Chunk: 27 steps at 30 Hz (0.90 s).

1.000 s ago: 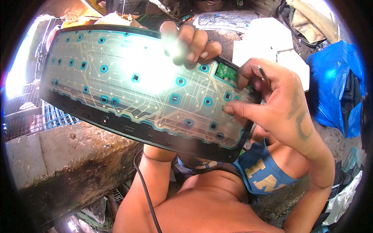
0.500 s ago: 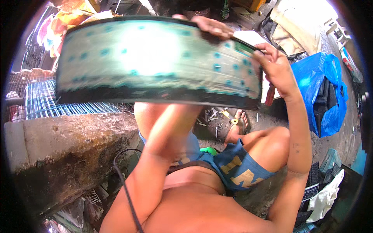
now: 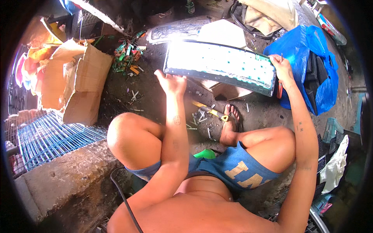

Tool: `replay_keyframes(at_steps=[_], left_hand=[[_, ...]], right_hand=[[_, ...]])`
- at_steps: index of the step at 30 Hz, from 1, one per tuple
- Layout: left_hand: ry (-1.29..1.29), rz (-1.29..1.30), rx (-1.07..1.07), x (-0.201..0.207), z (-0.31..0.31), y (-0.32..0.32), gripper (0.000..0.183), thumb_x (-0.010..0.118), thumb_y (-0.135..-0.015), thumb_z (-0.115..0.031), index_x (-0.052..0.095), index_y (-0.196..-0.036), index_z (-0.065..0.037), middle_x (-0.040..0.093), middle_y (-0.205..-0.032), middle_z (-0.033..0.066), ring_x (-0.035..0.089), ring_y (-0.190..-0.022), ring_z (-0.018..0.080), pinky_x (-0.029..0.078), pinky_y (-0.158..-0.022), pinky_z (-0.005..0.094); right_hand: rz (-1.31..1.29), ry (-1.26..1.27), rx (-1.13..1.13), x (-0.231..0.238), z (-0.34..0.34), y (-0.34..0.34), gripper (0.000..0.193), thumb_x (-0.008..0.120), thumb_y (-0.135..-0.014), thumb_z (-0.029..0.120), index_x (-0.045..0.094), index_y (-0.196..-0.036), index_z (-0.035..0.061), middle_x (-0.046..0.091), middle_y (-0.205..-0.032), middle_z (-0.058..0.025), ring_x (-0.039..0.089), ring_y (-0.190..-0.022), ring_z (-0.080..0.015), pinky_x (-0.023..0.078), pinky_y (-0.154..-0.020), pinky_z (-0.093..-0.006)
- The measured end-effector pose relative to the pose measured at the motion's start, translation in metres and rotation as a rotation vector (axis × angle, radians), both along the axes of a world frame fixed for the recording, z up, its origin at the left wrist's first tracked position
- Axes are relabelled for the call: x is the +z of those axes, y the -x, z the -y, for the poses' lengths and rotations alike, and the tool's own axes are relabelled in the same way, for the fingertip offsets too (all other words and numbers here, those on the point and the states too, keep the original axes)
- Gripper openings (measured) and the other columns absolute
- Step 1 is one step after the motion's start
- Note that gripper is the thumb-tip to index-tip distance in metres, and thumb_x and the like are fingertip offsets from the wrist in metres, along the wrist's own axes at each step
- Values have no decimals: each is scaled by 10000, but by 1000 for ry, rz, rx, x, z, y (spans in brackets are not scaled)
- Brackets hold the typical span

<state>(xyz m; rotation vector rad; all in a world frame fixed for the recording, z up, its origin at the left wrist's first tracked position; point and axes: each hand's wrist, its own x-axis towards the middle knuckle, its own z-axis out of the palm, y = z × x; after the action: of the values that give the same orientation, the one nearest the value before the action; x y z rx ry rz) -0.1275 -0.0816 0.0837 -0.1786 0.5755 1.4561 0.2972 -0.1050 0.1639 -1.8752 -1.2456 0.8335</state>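
An opened keyboard (image 3: 229, 64) with a black frame and a pale sheet dotted in green is held up in front of me, tilted, with glare over much of it. My right hand (image 3: 283, 70) grips its right end. A slim red-handled tool (image 3: 279, 90) also sits in that hand, partly hidden by the palm. At the near left corner is my left hand (image 3: 172, 83), fingers curled against the frame's edge and thumb stuck out to the left. Its fingertips are partly hidden. Below the keyboard lies a yellow-and-black handled tool (image 3: 211, 111) by my foot.
A blue plastic bag (image 3: 293, 48) with black panels stands at the right. Left are a cardboard box (image 3: 74, 81), a blue wire rack (image 3: 58, 136) and a concrete ledge (image 3: 70, 174). Colourful scraps (image 3: 128, 56) and a white panel (image 3: 223, 33) lie beyond.
The keyboard has gone from close and high on the left to farther off and right. My left hand has come from its far edge to the near left corner. The box shows now.
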Motion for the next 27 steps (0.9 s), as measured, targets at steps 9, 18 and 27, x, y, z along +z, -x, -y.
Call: replay_keyframes(at_steps=[9, 18, 27], left_hand=[[351, -652, -25, -29, 11, -27, 244, 706, -926, -254, 638, -1038, -48, 535, -770, 24, 530, -597, 118, 490, -504, 272], [160, -1003, 55, -56, 10, -36, 317, 666, -980, -365, 668, -978, -48, 529, -731, -39, 484, -625, 65, 460, -560, 255], [208, -812, -23, -65, 16, -49, 394, 546, -1053, -378, 673, -997, -9, 610, -799, -2, 513, -672, 53, 433, -603, 242]], right_hand=[[507, 180, 89, -47, -22, -39, 290, 641, -959, 352, 763, -1074, 116, 766, -990, -86, 721, -919, -210, 529, -829, -335], [967, 79, 667, -2, -57, 134, 497, 658, -889, 459, 690, -1218, 88, 694, -1150, -174, 652, -1100, -315, 501, -959, -395], [918, 64, 872, -34, -45, 211, 754, 734, -809, 493, 523, -1401, 77, 564, -1376, -165, 611, -1186, -327, 495, -1017, -409]])
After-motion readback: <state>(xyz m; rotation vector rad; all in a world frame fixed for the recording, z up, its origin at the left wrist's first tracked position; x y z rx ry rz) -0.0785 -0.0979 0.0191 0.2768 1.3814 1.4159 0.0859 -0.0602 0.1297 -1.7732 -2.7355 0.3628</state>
